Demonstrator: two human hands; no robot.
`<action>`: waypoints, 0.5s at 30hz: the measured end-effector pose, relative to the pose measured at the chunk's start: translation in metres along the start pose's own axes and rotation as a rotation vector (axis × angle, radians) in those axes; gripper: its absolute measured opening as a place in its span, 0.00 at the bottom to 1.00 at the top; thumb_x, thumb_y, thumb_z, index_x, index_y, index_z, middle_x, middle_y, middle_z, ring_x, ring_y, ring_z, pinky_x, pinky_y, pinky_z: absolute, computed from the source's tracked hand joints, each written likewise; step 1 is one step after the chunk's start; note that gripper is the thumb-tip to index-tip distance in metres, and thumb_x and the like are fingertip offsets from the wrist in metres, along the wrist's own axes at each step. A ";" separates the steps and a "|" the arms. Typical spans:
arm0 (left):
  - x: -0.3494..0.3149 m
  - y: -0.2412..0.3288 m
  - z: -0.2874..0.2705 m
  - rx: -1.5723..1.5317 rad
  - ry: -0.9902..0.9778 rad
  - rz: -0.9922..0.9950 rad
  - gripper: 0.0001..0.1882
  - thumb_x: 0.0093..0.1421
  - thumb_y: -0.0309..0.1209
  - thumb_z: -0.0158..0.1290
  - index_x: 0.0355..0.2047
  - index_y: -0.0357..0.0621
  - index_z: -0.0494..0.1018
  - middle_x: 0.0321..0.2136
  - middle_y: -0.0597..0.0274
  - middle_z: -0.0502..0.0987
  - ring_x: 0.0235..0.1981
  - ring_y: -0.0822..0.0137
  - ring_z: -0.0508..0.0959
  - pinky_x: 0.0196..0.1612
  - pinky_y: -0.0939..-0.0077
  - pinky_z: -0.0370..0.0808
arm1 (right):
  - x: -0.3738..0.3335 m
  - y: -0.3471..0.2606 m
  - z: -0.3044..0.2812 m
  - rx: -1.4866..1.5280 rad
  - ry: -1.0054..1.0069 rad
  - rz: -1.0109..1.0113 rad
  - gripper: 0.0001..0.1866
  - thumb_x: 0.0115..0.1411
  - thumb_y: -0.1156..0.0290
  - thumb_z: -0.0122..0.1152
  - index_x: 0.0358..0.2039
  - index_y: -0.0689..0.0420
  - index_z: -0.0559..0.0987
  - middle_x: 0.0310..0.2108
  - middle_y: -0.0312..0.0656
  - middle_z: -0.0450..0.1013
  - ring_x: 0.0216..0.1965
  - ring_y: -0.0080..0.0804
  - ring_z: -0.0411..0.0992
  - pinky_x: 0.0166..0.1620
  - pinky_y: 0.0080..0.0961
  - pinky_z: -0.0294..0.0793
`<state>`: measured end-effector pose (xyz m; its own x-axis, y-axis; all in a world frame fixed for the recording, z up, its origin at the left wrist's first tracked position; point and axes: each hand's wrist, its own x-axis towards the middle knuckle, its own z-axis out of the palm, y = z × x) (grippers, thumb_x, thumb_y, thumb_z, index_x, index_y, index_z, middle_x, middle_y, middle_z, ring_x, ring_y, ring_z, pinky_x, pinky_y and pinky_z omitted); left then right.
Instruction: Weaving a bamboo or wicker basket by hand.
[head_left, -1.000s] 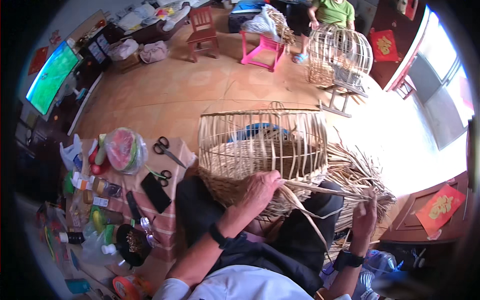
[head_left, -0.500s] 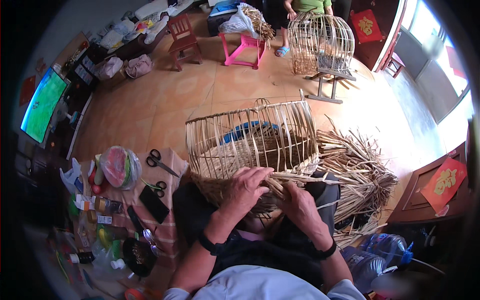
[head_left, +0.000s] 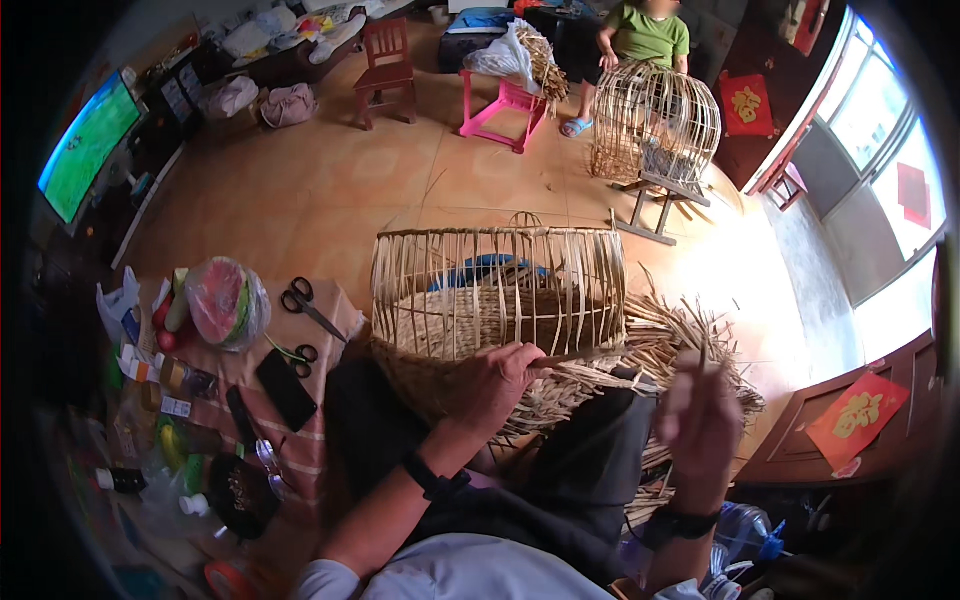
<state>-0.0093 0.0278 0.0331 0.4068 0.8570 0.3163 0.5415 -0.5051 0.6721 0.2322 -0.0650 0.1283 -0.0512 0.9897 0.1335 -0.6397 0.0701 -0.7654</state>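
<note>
A half-woven straw basket (head_left: 410, 335) rests on its side at my knees, with bare upright strands along its far part and tight weave nearer me. My left hand (head_left: 500, 385) is closed on dried straw strands at the near edge of the weave. Loose strand ends (head_left: 600, 378) stick out to the right of that hand. Off to the right, my right hand (head_left: 700, 420) is raised over the straw and smeared by motion. A thin dark tip shows above its fingers, too blurred to name. Something blue lies behind the basket's open strands.
A heap of dried straw (head_left: 690, 345) lies right of the basket. On the left, a cloth-covered table (head_left: 330, 300) bears scissors (head_left: 312, 308), a phone (head_left: 287, 390) and wrapped watermelon (head_left: 225, 305). Across the room, a person in green sits behind another basket (head_left: 655, 120) on a wooden stand.
My right hand has moved right and up, away from the left hand and the basket's edge. The left hand has stayed at the weave, shifting slightly right. The whole view has turned a little.
</note>
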 end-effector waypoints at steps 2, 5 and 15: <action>0.001 0.001 0.004 0.053 0.028 0.005 0.08 0.58 0.34 0.61 0.34 0.47 0.76 0.27 0.59 0.78 0.31 0.54 0.80 0.34 0.61 0.75 | -0.003 -0.010 -0.017 0.443 0.175 -0.076 0.22 0.76 0.56 0.37 0.52 0.61 0.72 0.26 0.46 0.75 0.21 0.33 0.75 0.26 0.25 0.77; 0.001 0.001 0.007 0.042 0.049 0.024 0.07 0.58 0.32 0.61 0.35 0.47 0.76 0.27 0.58 0.78 0.30 0.54 0.80 0.33 0.61 0.76 | 0.001 0.024 -0.038 -0.535 0.267 0.210 0.17 0.71 0.62 0.51 0.53 0.61 0.72 0.29 0.43 0.78 0.25 0.31 0.78 0.28 0.22 0.77; -0.002 0.002 0.014 0.093 0.093 0.019 0.16 0.59 0.25 0.56 0.49 0.49 0.75 0.29 0.49 0.80 0.33 0.49 0.82 0.32 0.64 0.78 | 0.082 0.111 -0.032 -0.432 0.217 0.199 0.08 0.64 0.66 0.66 0.34 0.57 0.81 0.26 0.31 0.77 0.22 0.16 0.70 0.27 0.16 0.67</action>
<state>0.0016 0.0240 0.0240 0.3503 0.8506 0.3922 0.6020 -0.5253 0.6014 0.1813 0.0281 0.0339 0.0499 0.9889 -0.1401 -0.2571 -0.1228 -0.9586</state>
